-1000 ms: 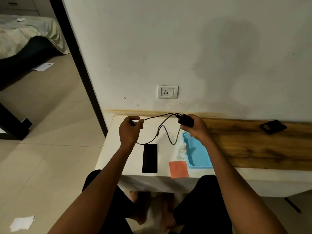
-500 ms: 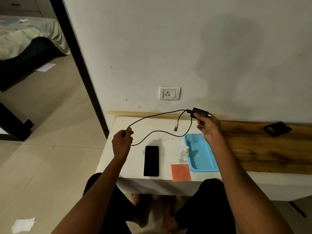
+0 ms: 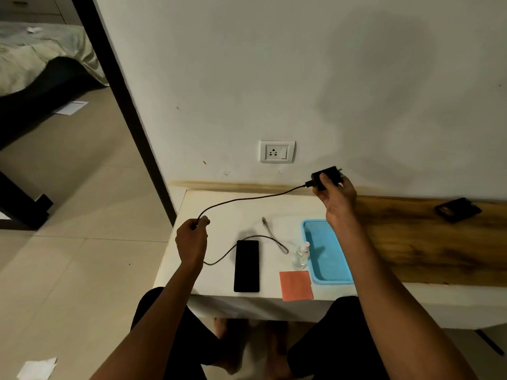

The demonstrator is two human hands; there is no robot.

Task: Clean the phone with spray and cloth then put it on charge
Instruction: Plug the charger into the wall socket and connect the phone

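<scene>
R hand (image 3: 338, 200) grips charger plug (image 3: 325, 177) below wall socket (image 3: 277, 151). L hand (image 3: 192, 239) pinches cable (image 3: 247, 199). Phone (image 3: 246, 266) flat on table (image 3: 219, 209).

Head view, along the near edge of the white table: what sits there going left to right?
Black phone → orange cloth → clear spray bottle → blue tray. The charger cable loops among them, so I leave it out.
</scene>
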